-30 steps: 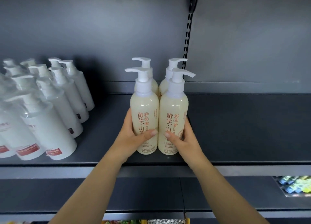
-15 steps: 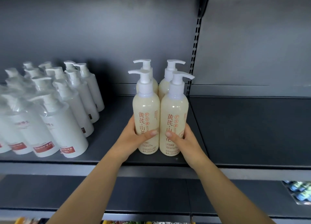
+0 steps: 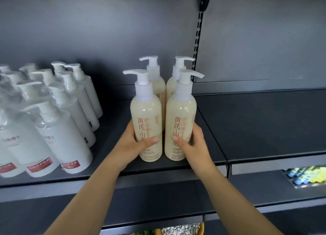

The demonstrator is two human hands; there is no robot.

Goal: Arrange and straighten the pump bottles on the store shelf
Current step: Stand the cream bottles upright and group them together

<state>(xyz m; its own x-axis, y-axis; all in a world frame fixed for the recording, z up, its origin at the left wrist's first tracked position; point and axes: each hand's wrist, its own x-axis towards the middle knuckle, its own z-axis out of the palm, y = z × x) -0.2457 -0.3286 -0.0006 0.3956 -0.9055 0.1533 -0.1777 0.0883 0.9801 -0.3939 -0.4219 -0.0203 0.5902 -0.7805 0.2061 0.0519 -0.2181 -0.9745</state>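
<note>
Four cream bottles: four cream pump bottles stood upright in a tight two-by-two block on the dark shelf (image 3: 247,129), near its front edge and just left of the slotted upright (image 3: 197,49).
Front pair: the front-left bottle (image 3: 146,111) and the front-right bottle (image 3: 180,111) stood side by side, touching or very nearly so, orange characters facing the camera.
Back pair: the back-left bottle (image 3: 157,86) and the back-right bottle (image 3: 172,86) stood directly behind them, mostly hidden, only shoulders and pumps showing.
Pump heads: the two left spouts pointed left and the two right spouts pointed right.
Left hand: the left hand (image 3: 134,146) gripped the lower part of the front-left bottle, its thumb lying across the label and its fingers curled round the far left side, out of sight.
Right hand: the right hand (image 3: 192,144) gripped the lower part of the front-right bottle in mirror fashion, thumb on the label, fingers wrapped round the right side.
White bottles: a crowd of white pump bottles (image 3: 58,129) with red labels filled the left end of the same shelf, in rows running back, well apart from the cream block.
Lower right: colourful packets (image 3: 307,176) showed on the level below, too blurred to identify.
</note>
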